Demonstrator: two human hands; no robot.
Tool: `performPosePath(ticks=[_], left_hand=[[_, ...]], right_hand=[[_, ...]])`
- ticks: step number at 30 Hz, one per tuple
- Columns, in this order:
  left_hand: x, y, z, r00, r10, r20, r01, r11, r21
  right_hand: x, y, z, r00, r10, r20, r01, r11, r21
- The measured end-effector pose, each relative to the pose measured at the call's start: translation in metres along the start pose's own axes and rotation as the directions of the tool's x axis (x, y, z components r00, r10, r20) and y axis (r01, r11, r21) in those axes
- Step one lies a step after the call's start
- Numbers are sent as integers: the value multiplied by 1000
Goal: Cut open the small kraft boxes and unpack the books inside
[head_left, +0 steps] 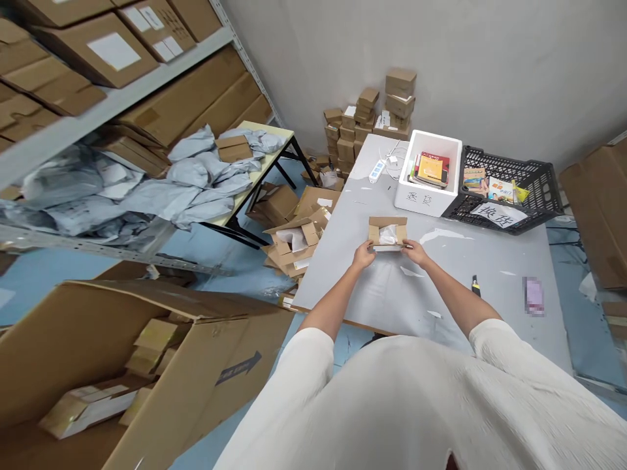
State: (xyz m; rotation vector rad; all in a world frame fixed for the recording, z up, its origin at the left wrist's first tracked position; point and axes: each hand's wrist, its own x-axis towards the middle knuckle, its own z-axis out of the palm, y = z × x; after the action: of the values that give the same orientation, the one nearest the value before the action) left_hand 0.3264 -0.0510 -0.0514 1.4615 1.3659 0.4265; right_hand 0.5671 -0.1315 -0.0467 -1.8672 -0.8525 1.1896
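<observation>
A small open cardboard box [375, 234] rests at the middle of the grey table, its flaps spread. Inside it lies something white and crumpled [388, 234], too small to make out. My left hand [363, 254] grips the box's near left corner, fingers closed on the edge. At the near right corner my right hand [415, 252] holds the same box in the same way. To the right of my right forearm lies a black and yellow box cutter [475, 285].
On the table [333, 261] stand a white foam box [426, 200] with books and a black crate [531, 222] with packets. A power strip [377, 171] lies at the back left. Left are a large open carton [235, 372] and shelves; grey parcels [191, 173] cover a second table.
</observation>
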Motion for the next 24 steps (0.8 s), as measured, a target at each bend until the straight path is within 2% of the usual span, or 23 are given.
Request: performPosePath(ticks=[8,13,19,24], left_hand=[[-44,15,10,994,8,-106,-10,1000,-26],[-74,14,8,989,11,-147,-16,999,-37],[-95,11,-13,975,-1,-224,-19,996,-89],[-88,-2,-44,947,-19,-321,-22,992,-124]], right_hand=[[-25,-1,-17,998,-68,-17,69,998,13],[-41,-2,-14,993,-116,4,116,993,-14],[-50,-15,8,989,-140,44,141,990,-13],[-38,-30,42,982,-182,56,183,983,1]])
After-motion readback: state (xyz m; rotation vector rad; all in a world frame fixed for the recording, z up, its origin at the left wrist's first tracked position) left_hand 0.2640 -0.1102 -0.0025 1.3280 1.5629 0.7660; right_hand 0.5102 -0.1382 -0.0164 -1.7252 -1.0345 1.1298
